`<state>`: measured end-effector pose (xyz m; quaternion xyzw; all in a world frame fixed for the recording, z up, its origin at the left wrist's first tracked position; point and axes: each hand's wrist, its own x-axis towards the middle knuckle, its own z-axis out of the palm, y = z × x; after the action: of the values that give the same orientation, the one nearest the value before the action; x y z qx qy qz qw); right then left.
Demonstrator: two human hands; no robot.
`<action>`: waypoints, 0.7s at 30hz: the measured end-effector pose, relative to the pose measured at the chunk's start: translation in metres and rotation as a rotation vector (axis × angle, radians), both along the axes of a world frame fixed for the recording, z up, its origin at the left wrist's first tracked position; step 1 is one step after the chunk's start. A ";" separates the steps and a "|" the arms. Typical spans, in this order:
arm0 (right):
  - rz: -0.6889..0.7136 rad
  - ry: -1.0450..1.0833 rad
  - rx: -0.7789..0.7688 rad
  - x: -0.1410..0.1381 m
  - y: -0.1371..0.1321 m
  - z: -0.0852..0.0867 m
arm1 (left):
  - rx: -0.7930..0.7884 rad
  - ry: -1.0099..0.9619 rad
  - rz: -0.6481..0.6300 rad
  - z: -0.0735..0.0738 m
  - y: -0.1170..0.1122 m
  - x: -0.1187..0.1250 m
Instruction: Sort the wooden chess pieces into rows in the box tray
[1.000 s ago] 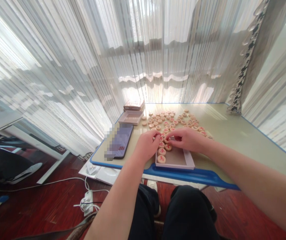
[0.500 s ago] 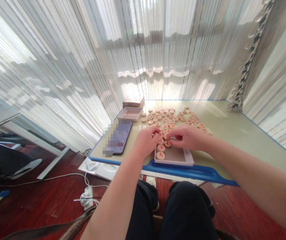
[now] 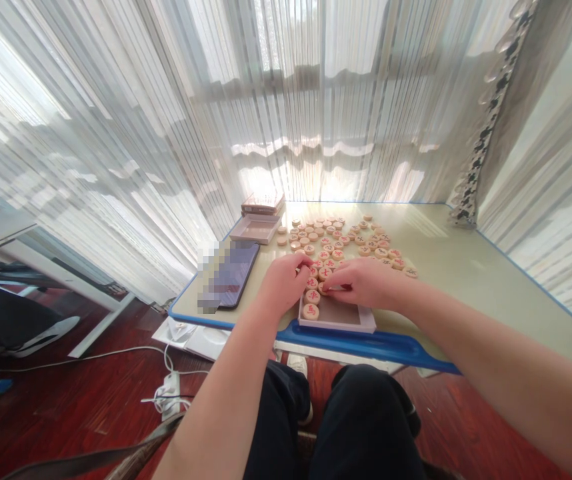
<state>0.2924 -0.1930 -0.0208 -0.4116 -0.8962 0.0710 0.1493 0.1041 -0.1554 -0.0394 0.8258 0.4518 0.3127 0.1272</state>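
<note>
Red-marked xiangqi pieces (image 3: 311,311) are lying in a box (image 3: 339,325).
Right fingers (image 3: 341,270) are pinching one; whether left fingers (image 3: 296,261) are gripping, I cannot tell.

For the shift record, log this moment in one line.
left hand: beside red-marked pieces | right hand: at piece in open box | table: loose pieces, phone

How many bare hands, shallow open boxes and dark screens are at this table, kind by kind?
Hands: 2 (left hand, right hand)
Shallow open boxes: 2 (near box, far box)
Dark screen: 1
Total: 5
</note>
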 end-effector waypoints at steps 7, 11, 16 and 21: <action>0.023 0.024 -0.003 0.001 0.000 0.001 | -0.007 -0.008 -0.009 0.000 0.000 -0.001; 0.031 0.055 0.025 0.005 0.002 0.000 | -0.020 -0.011 -0.004 0.001 -0.001 -0.001; -0.023 0.061 0.062 0.008 0.003 -0.001 | -0.032 -0.019 0.007 0.001 -0.002 0.000; -0.080 0.066 0.084 0.010 0.002 0.002 | -0.045 -0.024 0.008 0.001 -0.002 0.000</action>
<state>0.3020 -0.1907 -0.0186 -0.4377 -0.8759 0.0410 0.1988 0.1041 -0.1577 -0.0379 0.8169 0.4606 0.3129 0.1500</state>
